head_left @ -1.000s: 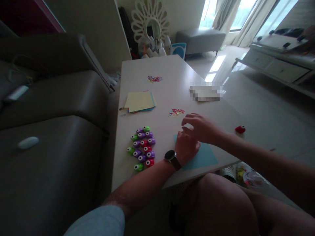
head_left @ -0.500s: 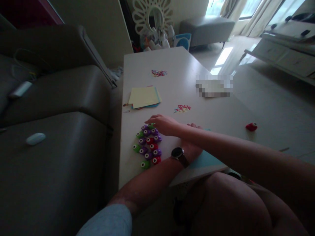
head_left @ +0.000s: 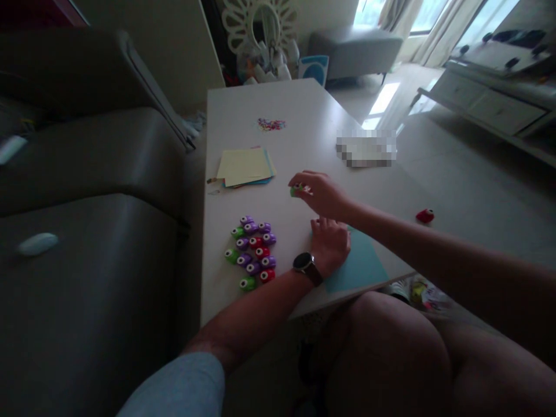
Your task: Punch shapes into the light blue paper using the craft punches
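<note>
Fingers of the right hand (head_left: pixel 319 194) are pinched round a small green punch (head_left: pixel 295 190), held just above the pale worktop (head_left: pixel 304 110), beyond the cluster of punches (head_left: pixel 253 250). That cluster of purple, red and green pieces lies packed together on the near left part of the worktop. The left hand (head_left: pixel 329 244), a watch (head_left: pixel 305 265) on its wrist, rests loosely curled and gripping nothing, pressing on the near corner of a blue paper sheet (head_left: pixel 360 266). A stack of coloured paper (head_left: pixel 244 166) lies further back, a lone red punch (head_left: pixel 424 216) well off to the right, and a small heap of confetti (head_left: pixel 271 124) lies towards the far end.
</note>
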Available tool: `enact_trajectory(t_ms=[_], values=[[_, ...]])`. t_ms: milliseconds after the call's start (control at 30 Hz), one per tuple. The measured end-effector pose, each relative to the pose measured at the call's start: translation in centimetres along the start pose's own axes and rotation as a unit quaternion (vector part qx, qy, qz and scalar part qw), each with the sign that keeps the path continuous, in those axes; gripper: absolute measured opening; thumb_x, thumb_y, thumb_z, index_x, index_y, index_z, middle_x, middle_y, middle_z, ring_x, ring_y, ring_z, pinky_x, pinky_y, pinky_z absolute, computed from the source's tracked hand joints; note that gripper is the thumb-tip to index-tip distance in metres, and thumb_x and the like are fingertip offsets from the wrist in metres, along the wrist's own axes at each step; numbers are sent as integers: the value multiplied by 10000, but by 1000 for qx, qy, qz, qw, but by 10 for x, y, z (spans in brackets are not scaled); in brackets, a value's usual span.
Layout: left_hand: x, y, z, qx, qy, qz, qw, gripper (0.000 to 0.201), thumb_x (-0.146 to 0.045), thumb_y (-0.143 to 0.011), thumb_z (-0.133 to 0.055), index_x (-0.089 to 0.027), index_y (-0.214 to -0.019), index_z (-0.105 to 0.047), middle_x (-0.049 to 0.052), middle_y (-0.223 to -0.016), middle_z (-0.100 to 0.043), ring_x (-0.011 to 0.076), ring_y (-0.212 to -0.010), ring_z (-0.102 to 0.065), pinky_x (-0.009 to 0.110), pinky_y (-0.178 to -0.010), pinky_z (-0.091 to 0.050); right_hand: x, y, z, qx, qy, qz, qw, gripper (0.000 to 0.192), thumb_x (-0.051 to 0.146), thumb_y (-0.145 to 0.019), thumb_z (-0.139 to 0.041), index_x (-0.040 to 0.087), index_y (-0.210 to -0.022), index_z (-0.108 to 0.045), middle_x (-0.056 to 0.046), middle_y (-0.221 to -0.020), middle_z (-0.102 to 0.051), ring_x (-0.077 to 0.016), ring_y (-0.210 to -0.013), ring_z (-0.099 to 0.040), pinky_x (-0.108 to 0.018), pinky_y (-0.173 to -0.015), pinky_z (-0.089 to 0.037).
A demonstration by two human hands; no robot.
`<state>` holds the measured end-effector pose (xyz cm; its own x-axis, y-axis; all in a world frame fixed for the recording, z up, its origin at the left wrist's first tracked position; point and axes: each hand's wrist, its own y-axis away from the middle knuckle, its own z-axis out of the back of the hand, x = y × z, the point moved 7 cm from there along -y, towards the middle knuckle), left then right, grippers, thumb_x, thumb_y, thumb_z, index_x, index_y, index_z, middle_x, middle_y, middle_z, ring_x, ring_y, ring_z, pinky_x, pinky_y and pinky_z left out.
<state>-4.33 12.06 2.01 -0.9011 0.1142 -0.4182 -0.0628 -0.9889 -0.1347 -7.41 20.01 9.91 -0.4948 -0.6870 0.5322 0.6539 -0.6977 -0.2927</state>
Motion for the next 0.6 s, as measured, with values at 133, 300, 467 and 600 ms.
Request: enact_trajectory(t_ms=[133, 300, 467, 600], values=[[-9, 1, 5, -29, -56, -44, 997, 205, -337, -942, -591, -177, -1070, -586, 124, -1082, -604, 292, -1071, -507, 455, -949, -397, -36, 42, 49, -44, -12, -37, 998, 162, 269, -876, -637, 193, -999, -711, -80, -1016, -720, -191, -830, -646, -329, -720, -517], [-8, 1, 3, -16, -71, -51, 996, 221, -350, -951, -596, -184, -1094, -559, 118, -1092, -583, 286, -1081, -495, 450, -945, -387, -58, 91, 65, -42, 29, -54, 997, 219, 256, -881, -624, 214, -1089, -676, -74, -1069, -739, -188, -821, -674, -363, -765, -552], [-10, 2, 5, -24, -77, -66, 995, 232, -350, -954, -587, -184, -1115, -568, 114, -1106, -582, 281, -1079, -497, 447, -931, -395, -57, 93, 53, -37, 14, -47, 998, 233, 241, -872, -628, 217, -1102, -656, -67, -1085, -739, -191, -887, -681, -366, -811, -543], [-9, 1, 4, -21, -74, -56, 995, 261, -353, -954, -564, -141, -1099, -607, 138, -1093, -614, 292, -1074, -521, 456, -917, -416, -43, 64, 33, -37, -17, -39, 998, 216, 239, -857, -639, 207, -1069, -665, -66, -1058, -737, -193, -893, -669, -349, -783, -529]])
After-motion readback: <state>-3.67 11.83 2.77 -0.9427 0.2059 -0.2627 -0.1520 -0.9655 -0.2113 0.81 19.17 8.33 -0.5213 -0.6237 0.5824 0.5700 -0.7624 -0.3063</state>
